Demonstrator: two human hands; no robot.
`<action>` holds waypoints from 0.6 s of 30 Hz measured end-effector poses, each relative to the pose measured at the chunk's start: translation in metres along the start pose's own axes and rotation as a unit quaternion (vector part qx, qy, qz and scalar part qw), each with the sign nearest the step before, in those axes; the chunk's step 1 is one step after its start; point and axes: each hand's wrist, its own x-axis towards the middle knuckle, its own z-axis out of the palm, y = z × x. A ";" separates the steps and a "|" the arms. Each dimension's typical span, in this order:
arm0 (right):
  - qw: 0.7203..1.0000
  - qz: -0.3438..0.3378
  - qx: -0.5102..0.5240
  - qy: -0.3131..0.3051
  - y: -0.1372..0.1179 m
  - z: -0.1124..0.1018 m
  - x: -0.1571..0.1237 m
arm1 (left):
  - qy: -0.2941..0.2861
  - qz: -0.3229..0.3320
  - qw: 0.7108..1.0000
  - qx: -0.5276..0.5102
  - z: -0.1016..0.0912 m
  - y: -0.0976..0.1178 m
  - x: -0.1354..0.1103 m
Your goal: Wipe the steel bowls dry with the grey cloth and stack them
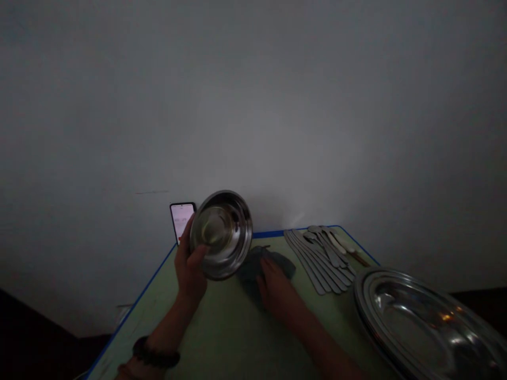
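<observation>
My left hand (190,272) holds a shiny round steel bowl (233,256) up over the table's far side, thumb over the rim and fingers around the outside. The bowl is tilted so that its inside faces me. To its right, my right hand (277,287) reaches down onto a dark grey-green cloth (284,262) that lies bunched on the table. Its fingers are closed on the cloth, and their tips are partly lost in the dim light.
Several knives and spoons (317,261) lie side by side at the table's back right. Large oval steel trays (368,295) are at the right edge. A phone (182,219) leans on the wall (253,105) behind the green table (222,327) with blue edging.
</observation>
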 end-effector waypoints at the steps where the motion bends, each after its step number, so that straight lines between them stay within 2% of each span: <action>1: 1.000 0.011 -0.012 -0.002 -0.001 -0.001 -0.002 | 0.003 -0.009 1.000 -0.009 0.001 0.001 0.002; 3: 0.999 0.015 -0.037 -0.021 -0.001 0.001 -0.005 | 0.013 -0.019 1.000 -0.019 0.002 0.002 0.005; 6: 0.997 -0.025 -0.031 -0.061 -0.001 0.007 -0.007 | 0.020 -0.016 1.000 -0.013 0.002 0.001 0.006; 8: 0.998 -0.026 -0.024 -0.044 -0.002 0.003 -0.007 | 0.019 -0.034 0.999 -0.026 0.003 0.000 0.005; 13: 0.995 0.012 -0.057 0.076 -0.010 -0.035 -0.011 | 0.029 -0.106 0.993 -0.047 0.009 -0.004 -0.007; 15: 0.994 0.005 -0.070 0.084 -0.012 -0.049 -0.017 | 0.043 -0.134 0.989 -0.039 0.011 -0.006 -0.012; 18: 0.993 -0.002 -0.100 0.069 -0.010 -0.065 -0.028 | 0.061 -0.213 0.974 -0.039 0.013 -0.010 -0.016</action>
